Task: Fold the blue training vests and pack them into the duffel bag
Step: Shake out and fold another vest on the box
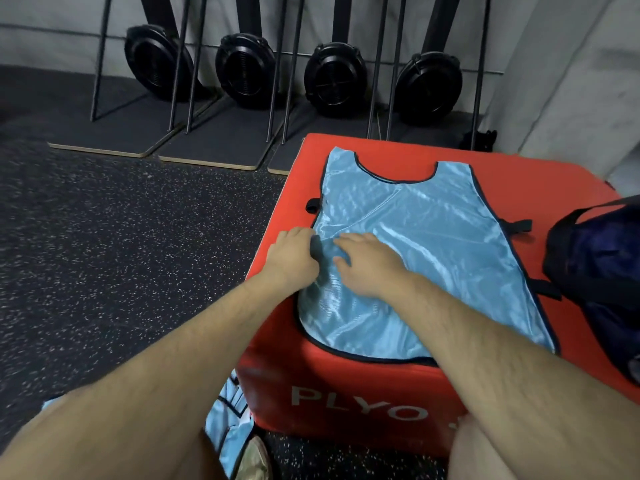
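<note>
Single head view, looking forward and down (wide-angle), close over red box

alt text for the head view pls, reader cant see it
A blue vest lies flat on a red plyo box; the left hand grips its left edge, the right hand rests on it. A dark duffel bag sits at right.

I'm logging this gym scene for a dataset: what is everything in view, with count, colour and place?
blue vest: one, light blue with dark trim, spread on the box top
plyo box: one, red, on the floor, centre right
duffel bag: one, dark navy, at the box's right side
spare vests: count unclear, light blue, on the floor by the box's near left corner
fan machines: four, black, upright along the wall
left hand: grips the vest's left edge
right hand: rests on the vest
</note>
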Demonstrator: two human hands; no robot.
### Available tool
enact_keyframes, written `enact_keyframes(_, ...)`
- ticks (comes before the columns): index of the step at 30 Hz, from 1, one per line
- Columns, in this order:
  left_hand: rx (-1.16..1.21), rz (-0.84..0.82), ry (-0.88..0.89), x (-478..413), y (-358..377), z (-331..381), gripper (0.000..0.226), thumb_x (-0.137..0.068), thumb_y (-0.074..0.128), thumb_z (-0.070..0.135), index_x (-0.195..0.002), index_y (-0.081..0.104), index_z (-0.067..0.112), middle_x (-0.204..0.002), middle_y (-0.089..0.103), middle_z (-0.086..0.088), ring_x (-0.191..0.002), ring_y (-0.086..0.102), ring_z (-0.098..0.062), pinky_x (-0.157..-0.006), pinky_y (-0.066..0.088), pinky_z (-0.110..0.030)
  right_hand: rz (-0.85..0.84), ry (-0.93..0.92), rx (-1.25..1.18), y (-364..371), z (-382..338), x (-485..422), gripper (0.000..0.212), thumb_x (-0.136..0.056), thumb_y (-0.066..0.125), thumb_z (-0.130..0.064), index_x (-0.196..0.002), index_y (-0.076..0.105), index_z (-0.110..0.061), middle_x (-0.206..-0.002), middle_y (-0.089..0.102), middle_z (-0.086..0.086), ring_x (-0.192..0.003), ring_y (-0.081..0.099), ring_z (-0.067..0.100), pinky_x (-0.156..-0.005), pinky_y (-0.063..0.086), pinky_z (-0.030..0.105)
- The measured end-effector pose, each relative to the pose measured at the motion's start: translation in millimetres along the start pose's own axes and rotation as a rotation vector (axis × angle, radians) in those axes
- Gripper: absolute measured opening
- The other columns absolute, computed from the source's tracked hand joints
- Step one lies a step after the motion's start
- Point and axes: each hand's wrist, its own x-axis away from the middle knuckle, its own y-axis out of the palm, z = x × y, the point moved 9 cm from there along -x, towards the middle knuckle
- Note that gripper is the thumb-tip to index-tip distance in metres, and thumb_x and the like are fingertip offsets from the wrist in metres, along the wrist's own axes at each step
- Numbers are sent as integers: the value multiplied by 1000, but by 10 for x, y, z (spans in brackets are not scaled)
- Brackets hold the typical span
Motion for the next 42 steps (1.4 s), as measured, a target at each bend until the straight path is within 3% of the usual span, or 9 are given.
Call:
enact_keyframes(3,29,105,-20,-36,-44,-57,39,-85,55,15,-122,57,23,-123,59,0,-121,47,-31,-98,37,-40,40,29,9,24,51,-61,50,-104,35,-47,-151,41,-28,-151,43,-6,-138,34,22,-113,31,42)
enact_keyframes(10,446,-2,20,-143,10,-22,49,-73,68,21,-122,61,21,-111,60,-3,-104,56,-18,-99,44,-34,19,58,11,79,-81,-176,50,-107,20,-40,-141,51,-20,-152,40,3,-137,33,27,-111,29,46)
enact_keyframes(13,599,6,21,-134,-62,3,33,-79,66,0,-109,65,14,-108,61,-3,-95,55,-11,-83,42,-14,-45,65,-34,121,-65,-157,54,-108,14,-42,-148,43,-21,-163,26,1,-148,21,26,-118,19,46)
enact_keyframes(18,716,-29,-24,-86,-108,13,10,-83,56,-5,-89,62,1,-76,55,1,-58,46,-1,-58,38,-14,-142,70,-12,251,-22,-136,57,-106,12,-50,-158,23,-30,-168,7,-2,-155,2,21,-123,6,45)
enact_keyframes(21,677,40,-58,-134,-150,-52,12,-93,60,11,-82,59,7,-70,57,2,-58,48,-5,-60,40,-18,-146,71,-13,266,-32,-140,58,-105,11,-52,-159,20,-32,-168,6,-2,-155,1,22,-123,5,45)
enact_keyframes(27,-191,179,34,-234,-179,-237,14,-94,57,27,-105,55,17,-110,56,-5,-106,52,-31,-89,37,-42,-120,94,-22,277,-106,-107,57,-106,16,-53,-157,26,-32,-167,13,2,-154,7,25,-122,8,44)
enact_keyframes(32,9,122,-54,-564,-179,-214,26,-92,57,22,-117,56,14,-125,49,-10,-119,47,-34,-101,38,-43,108,111,9,11,-103,-355,44,-105,30,-40,-132,54,-15,-143,46,7,-133,36,28,-110,31,43)
enact_keyframes(37,93,17,-48,-1049,-44,-224,52,-91,55,25,-143,47,21,-143,51,-7,-133,44,-33,-110,37,-46,82,138,-108,73,141,-871,56,-106,31,-33,-157,23,-12,-167,14,3,-154,9,21,-124,11,40)
enact_keyframes(42,194,55,14,-1287,69,-241,35,-86,62,27,-121,67,26,-121,60,-5,-115,55,-25,-106,41,-37,86,164,-38,307,261,-918,58,-104,24,-40,-160,18,-26,-168,10,-8,-154,4,14,-124,2,37)
